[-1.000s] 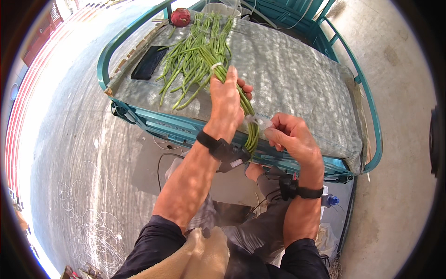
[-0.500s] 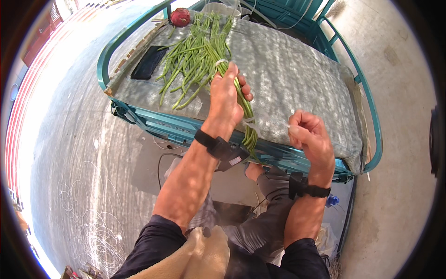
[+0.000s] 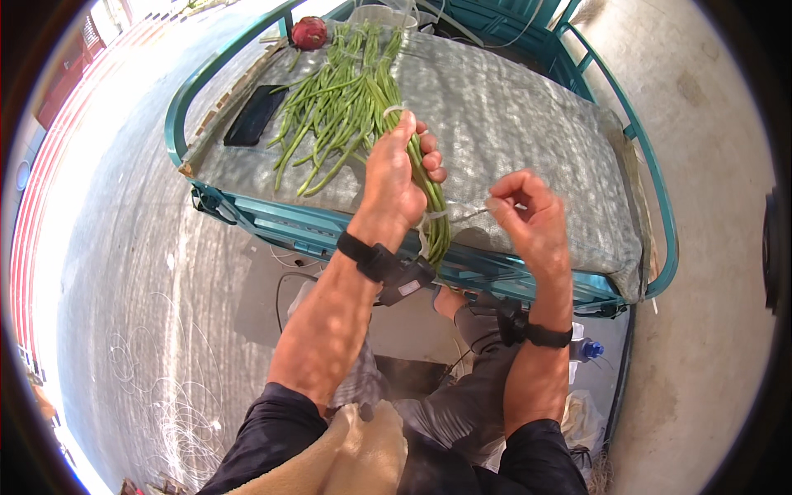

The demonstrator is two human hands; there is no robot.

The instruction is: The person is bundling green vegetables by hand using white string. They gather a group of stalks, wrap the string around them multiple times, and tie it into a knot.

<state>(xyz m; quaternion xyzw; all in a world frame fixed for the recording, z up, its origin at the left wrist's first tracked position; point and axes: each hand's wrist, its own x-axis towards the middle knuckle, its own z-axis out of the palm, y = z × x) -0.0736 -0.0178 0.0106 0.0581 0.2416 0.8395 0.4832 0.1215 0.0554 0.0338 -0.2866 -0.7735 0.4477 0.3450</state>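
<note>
My left hand (image 3: 394, 177) is wrapped round a bundle of long green beans (image 3: 440, 235), whose lower ends stick out below it over the edge of the covered bed. A pale band (image 3: 394, 110) circles the bundle just above my thumb. Below the fingers, a second pale tie (image 3: 435, 214) goes round the stalks. From it a thin strip (image 3: 470, 216) runs taut to my right hand (image 3: 530, 219), which pinches its end between thumb and fingertips. More long beans (image 3: 330, 124) lie in tied bunches on the grey sheet, to the left of the held bundle.
The grey sheet (image 3: 528, 140) covers the bed of a teal cart with a curved rail (image 3: 175, 124). A dark phone (image 3: 252, 115) and a red round fruit (image 3: 309, 33) lie at its left. Beyond stands a white tub (image 3: 375, 15). Tangled pale string (image 3: 177, 429) lies on the ground.
My right hand has moved left and slightly up, nearer the bundle, still pinching the strip. The strip now looks thinner and straighter. My left hand keeps its grip, shifted slightly left.
</note>
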